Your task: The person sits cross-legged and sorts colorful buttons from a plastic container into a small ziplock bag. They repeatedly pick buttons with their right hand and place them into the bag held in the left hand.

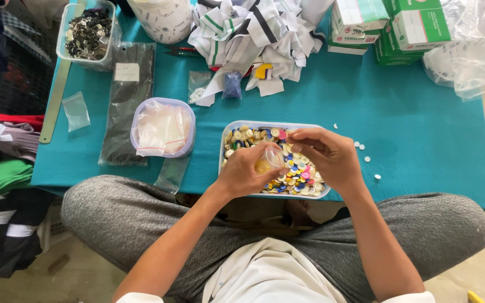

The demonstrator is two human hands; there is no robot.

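Note:
A clear rectangular tub (254,125) full of mixed coloured buttons sits at the near edge of the teal table (411,129). Over it, my left hand (248,171) holds a small clear plastic bag (272,159) with yellowish buttons inside. My right hand (326,154) is right beside it, fingers pinched at the bag's mouth; whether they hold a button I cannot tell. A few loose white buttons (363,150) lie on the table to the right of the tub.
A round clear container (163,128) of small plastic bags stands left of the tub, beside a black flat package (127,101) and a metal ruler (57,95). Behind are a heap of white striped fabric pieces (254,33), green-and-white boxes (405,28) and a tub of dark metal parts (88,33).

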